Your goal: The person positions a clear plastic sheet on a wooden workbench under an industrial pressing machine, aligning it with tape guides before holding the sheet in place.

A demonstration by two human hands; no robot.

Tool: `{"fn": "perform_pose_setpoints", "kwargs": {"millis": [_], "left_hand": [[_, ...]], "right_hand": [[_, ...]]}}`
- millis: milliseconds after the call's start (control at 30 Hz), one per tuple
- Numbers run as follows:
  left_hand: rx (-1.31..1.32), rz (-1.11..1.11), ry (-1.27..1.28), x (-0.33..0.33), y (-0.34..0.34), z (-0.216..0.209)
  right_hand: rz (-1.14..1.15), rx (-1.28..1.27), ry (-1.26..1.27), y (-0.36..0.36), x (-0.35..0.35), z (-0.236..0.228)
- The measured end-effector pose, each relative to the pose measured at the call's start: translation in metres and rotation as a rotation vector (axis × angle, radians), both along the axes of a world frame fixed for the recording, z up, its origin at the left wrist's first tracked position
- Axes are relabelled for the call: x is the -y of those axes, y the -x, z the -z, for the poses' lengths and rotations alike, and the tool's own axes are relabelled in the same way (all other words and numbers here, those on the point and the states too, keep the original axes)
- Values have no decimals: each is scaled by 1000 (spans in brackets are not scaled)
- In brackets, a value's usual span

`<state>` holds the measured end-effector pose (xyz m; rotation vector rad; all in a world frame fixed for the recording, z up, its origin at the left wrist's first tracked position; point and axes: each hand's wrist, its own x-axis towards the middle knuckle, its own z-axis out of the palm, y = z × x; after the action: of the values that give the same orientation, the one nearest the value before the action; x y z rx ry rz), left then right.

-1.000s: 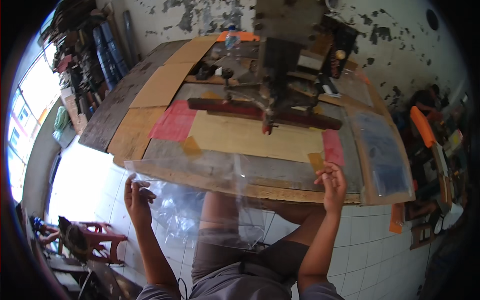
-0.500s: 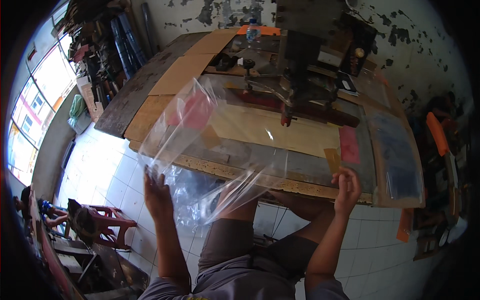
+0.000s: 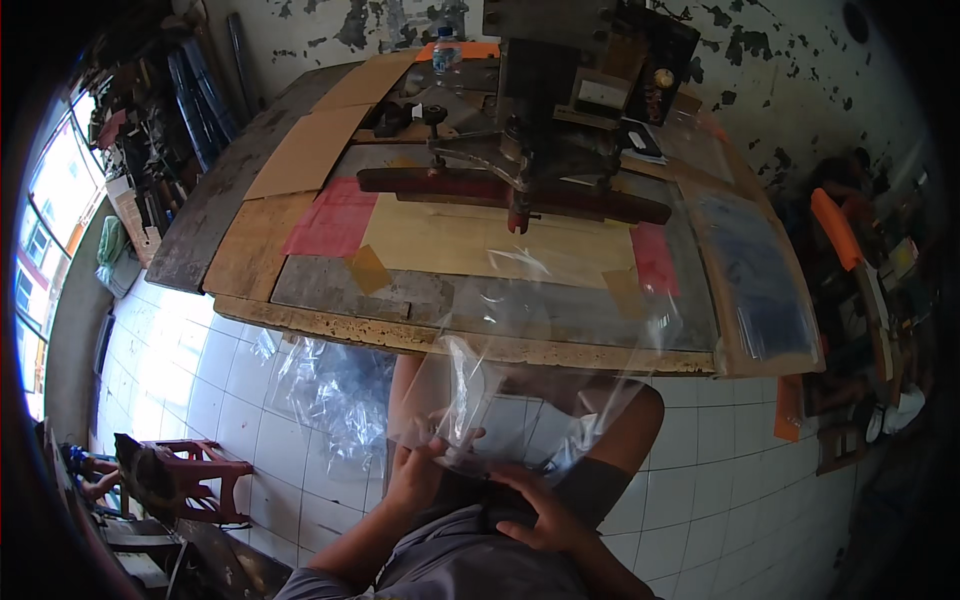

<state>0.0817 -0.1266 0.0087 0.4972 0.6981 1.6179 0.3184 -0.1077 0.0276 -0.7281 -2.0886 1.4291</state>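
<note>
A clear plastic sheet point(image 3: 462, 378) hangs in front of me, from the worktable's near edge down over my lap. My left hand point(image 3: 415, 478) is closed on its lower left corner, fingers pinching the film. Beside it, my right hand point(image 3: 540, 512) has its fingers stretched out and the thumb apart, lying near the sheet's lower edge. Whether those fingertips touch the film is hard to see. Beyond the sheet, a yellow panel point(image 3: 450, 235) with pink end patches point(image 3: 330, 218) lies on the grey board, under the machine's dark red bar point(image 3: 590, 203).
A press-like machine point(image 3: 520, 150) stands over the worktable point(image 3: 460, 335). Cardboard strips point(image 3: 310, 150) line its left, and blue-tinted film point(image 3: 755, 270) lies at the right. A bottle point(image 3: 445, 55) stands at the back. Crumpled clear plastic point(image 3: 335, 390) and a red stool point(image 3: 205, 480) are on the floor.
Both hands have come down and inward to my lap, from wide apart. The plastic sheet has swung off the table's left side toward me. My right hand's fingers have straightened.
</note>
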Motion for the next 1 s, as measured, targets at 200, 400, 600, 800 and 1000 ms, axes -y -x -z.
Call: {"fn": "perform_pose_setpoints", "kwargs": {"millis": [200, 400, 600, 800, 1000], "left_hand": [[-130, 115, -208, -14, -12, -9], [-340, 138, -121, -10, -28, 0], [-409, 156, -66, -9, -19, 2], [142, 355, -80, -20, -8, -1], [-690, 71, 82, -21, -4, 2]], "right_hand": [[498, -212, -399, 10, 15, 38], [610, -116, -537, -2, -3, 33], [735, -293, -282, -1, -2, 9], [773, -209, 119, -6, -25, -36], [744, 125, -475, -3, -29, -33]]}}
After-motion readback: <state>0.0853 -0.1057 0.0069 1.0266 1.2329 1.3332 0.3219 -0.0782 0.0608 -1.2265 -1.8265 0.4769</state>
